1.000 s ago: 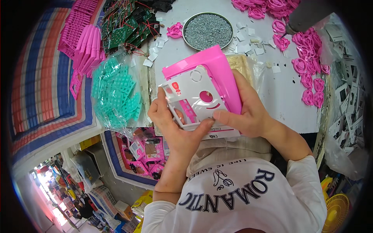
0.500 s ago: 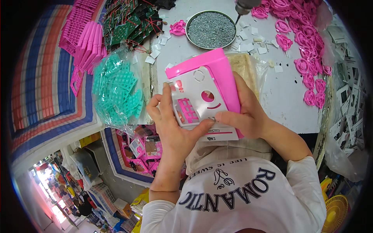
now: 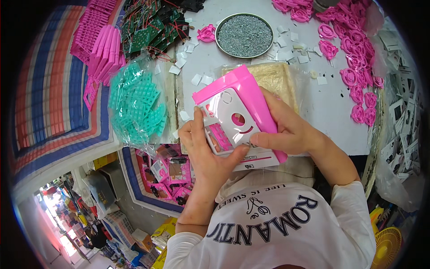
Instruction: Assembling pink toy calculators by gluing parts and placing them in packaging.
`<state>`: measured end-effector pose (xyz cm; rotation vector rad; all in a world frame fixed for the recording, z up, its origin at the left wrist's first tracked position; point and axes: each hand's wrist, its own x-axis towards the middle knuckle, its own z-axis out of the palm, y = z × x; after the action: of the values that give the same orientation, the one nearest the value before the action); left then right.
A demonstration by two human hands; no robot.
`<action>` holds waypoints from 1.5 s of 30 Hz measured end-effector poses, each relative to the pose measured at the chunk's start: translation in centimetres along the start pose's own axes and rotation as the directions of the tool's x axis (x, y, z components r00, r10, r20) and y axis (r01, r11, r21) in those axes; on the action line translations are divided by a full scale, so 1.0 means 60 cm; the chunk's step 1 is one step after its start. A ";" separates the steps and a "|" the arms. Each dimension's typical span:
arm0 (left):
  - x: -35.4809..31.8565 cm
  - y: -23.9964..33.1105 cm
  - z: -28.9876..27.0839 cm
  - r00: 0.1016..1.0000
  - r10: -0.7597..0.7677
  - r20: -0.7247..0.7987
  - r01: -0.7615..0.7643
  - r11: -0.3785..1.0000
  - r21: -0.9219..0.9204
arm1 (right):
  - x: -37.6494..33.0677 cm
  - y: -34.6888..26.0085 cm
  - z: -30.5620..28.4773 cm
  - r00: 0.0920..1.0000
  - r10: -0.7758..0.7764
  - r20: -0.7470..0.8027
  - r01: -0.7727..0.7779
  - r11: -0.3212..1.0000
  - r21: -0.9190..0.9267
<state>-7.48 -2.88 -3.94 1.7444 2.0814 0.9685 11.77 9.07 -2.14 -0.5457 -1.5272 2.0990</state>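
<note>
White worktable [image 3: 331,139] behind; pink shell [image 3: 257,101] and white panel [image 3: 224,112], just shifted slightly lower, held over its near edge: left hand [image 3: 202,145] grips panel, right hand [image 3: 291,130] shell; still handheld.

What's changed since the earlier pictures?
The pink shell and white panel moved slightly toward the person; the dark tool shifted to the top edge, mostly out of view. The left hand and right hand keep their grip; the bowl stayed put.
</note>
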 end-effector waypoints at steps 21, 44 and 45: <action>0.057 -0.013 -0.009 0.895 -0.445 0.042 0.253 0.427 -0.868 | -0.032 0.017 -0.012 0.961 0.256 -0.105 -0.242 0.962 0.125; 0.138 0.001 0.009 0.919 -0.182 -0.349 -0.092 0.763 -0.640 | -0.035 -0.009 -0.032 0.953 0.183 -0.241 -0.183 0.983 0.020; 0.151 0.014 0.009 0.924 -0.169 -0.343 -0.092 0.772 -0.629 | -0.030 -0.009 -0.049 0.956 0.178 -0.233 -0.180 0.984 0.011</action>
<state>-8.76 5.90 -1.86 1.2092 1.6438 1.8599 14.99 10.39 -2.46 -0.9314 -1.3997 2.0719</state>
